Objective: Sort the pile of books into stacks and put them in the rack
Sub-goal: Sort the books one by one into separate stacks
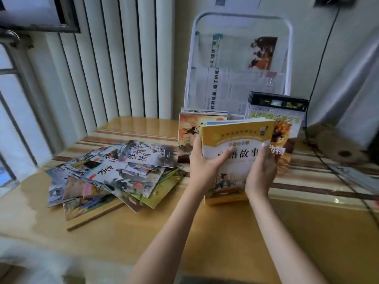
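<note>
A yellow-and-white book stack [238, 140] stands upright on the table, held between both hands. My left hand [205, 160] grips its left edge with the thumb across the cover. My right hand [261, 171] grips the right edge. A loose pile of thin picture books [114, 173] lies spread on the table to the left. Behind my hands, an orange-covered stack [187, 138] and a taller stack with a black-topped cover [276, 111] stand at the foot of the white wire rack [240, 17], which holds newspapers.
The wooden table [225, 232] has a striped cloth under glass at the back. A white radiator [114, 58] and a window frame stand at the left. Dark cables [332, 167] and a brown round object [344, 152] lie at the right edge.
</note>
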Demonstrator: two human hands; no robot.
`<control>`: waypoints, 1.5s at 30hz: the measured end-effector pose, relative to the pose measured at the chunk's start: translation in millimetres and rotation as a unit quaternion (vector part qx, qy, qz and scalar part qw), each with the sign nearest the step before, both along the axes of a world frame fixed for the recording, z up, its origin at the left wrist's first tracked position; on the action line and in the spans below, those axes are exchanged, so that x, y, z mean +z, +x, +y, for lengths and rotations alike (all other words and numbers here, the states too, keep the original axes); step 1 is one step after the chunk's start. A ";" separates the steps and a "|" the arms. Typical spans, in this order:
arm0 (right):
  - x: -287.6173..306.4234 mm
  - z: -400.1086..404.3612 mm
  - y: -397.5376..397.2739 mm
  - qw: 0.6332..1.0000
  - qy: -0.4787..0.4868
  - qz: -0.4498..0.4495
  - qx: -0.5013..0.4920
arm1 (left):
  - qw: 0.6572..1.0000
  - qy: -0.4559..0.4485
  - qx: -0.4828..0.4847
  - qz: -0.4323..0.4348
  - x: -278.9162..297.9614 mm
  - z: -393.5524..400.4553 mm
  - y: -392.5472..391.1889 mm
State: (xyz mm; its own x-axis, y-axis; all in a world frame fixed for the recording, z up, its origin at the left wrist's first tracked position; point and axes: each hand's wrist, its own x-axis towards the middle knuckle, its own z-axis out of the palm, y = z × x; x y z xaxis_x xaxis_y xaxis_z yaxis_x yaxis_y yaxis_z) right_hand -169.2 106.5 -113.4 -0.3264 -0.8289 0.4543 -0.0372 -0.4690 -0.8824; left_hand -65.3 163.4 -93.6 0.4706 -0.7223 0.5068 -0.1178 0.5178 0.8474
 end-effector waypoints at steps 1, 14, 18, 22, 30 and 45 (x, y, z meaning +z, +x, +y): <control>-5.8 0.4 -4.1 1.000 0.004 -0.006 0.007 | 1.000 0.004 -0.010 -0.003 -3.6 0.1 -3.6; -5.7 -11.2 -26.5 0.987 0.064 0.150 0.016 | 0.986 0.126 0.108 -0.010 -12.3 -12.4 -20.4; 8.4 -32.4 -45.8 0.902 0.180 0.391 0.015 | 0.947 0.300 0.105 -0.051 -7.7 -29.9 -10.4; 5.1 -44.2 -55.3 0.822 0.224 0.521 0.040 | 0.946 0.323 0.036 -0.024 -19.4 -38.6 1.8; -28.4 -50.3 -54.0 0.753 0.254 0.607 0.013 | 0.939 0.334 -0.071 -0.028 -51.7 -31.3 6.2; -41.7 -40.7 -27.0 0.728 0.184 0.648 0.129 | 0.924 0.344 -0.097 -0.133 -60.1 -44.4 10.5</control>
State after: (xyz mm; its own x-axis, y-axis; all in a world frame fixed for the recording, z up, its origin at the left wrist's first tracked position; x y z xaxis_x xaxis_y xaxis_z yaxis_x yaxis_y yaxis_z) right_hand -196.2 65.8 -155.1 0.3663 -0.9301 -0.0261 -0.9025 -0.3483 -0.2532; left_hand -54.9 119.0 -153.7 0.2236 -0.9744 -0.0242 -0.3315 -0.0993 0.9382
